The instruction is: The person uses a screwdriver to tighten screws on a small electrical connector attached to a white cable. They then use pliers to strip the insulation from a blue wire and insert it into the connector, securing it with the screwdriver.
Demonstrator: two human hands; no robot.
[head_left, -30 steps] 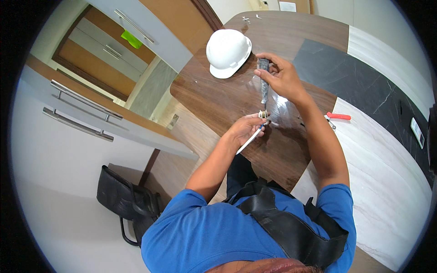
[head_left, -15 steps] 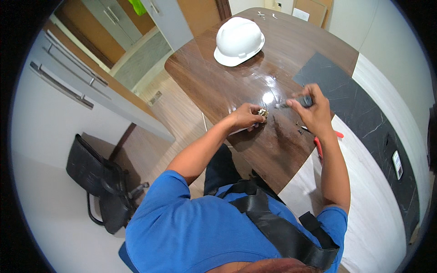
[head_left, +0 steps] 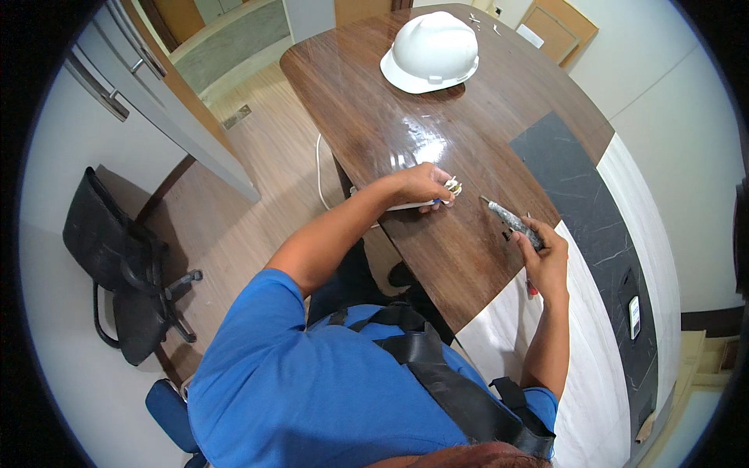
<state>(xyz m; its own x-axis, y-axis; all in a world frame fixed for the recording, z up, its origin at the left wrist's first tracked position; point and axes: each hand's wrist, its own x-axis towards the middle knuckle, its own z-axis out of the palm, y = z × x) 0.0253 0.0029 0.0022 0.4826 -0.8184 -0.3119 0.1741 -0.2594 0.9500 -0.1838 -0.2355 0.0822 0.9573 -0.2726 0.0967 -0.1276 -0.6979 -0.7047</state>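
Note:
My left hand point(head_left: 425, 186) is closed around a small open electrical plug point(head_left: 452, 187), white with brass-coloured metal parts, above the table's near left edge. A white cable point(head_left: 409, 207) runs from it under my wrist, and a bit of blue shows beside my fingers. In my right hand point(head_left: 546, 253) is a screwdriver point(head_left: 515, 221) with a grey and black handle, its tip pointing toward the plug but apart from it. A few small dark screws point(head_left: 507, 233) lie beside the screwdriver. A red-handled tool point(head_left: 532, 288) is mostly hidden behind my right wrist.
A white hard hat point(head_left: 433, 53) sits at the far end of the brown wooden table point(head_left: 351, 86). White scraps point(head_left: 474, 19) lie beyond it. A white device point(head_left: 634, 317) rests on the dark strip at right. A black chair point(head_left: 117, 249) stands at left.
My right hand has moved nearer to me with the screwdriver, whose tip now points up and left. My left hand still holds the plug. The whole view has shifted.

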